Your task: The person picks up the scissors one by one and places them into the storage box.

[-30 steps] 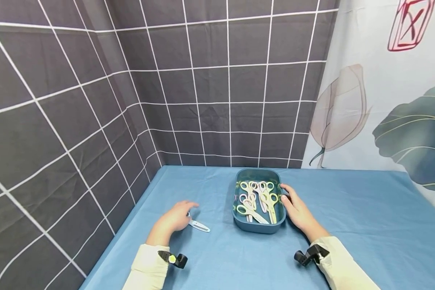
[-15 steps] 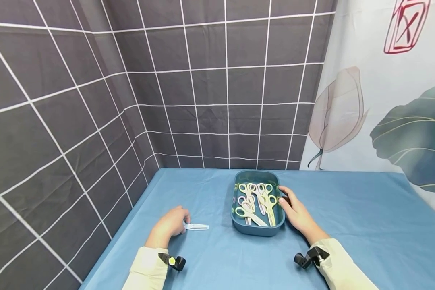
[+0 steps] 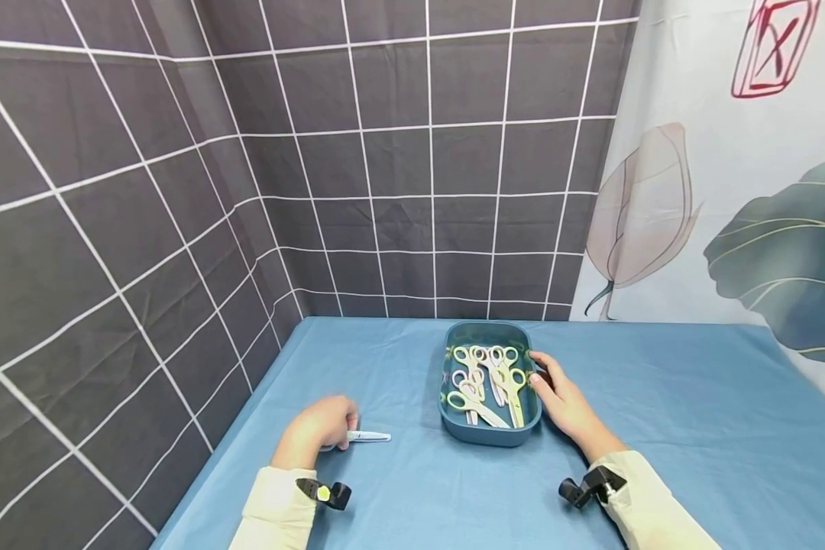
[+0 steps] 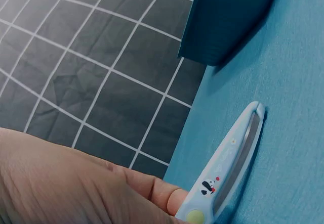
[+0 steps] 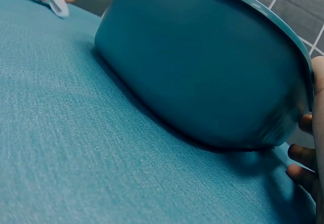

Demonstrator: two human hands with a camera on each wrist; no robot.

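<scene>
In the head view my left hand point(image 3: 326, 424) pinches a pair of pale blue and white children's scissors point(image 3: 371, 436) low over the cloth. The left wrist view shows the plastic-guarded blades of these scissors point(image 4: 225, 168) pointing away from the thumb, with a panda print and a yellow-green pivot. The fingers cover most of the handles. My right hand point(image 3: 569, 401) rests against the right side of a dark teal bin point(image 3: 491, 435), thumb and forefinger at its rim. Inside the bin lie several scissors point(image 3: 512, 389) with yellow-green and pink handles.
A blue cloth point(image 3: 412, 496) covers the table. Grey grid-patterned fabric point(image 3: 399, 168) hangs behind it and on the left. At the back right hangs a white curtain point(image 3: 660, 69) with leaf prints.
My left hand has closed its fingers on the pale blue scissors, which have turned from slanting to nearly level across the cloth. My right hand has stayed at the bin.
</scene>
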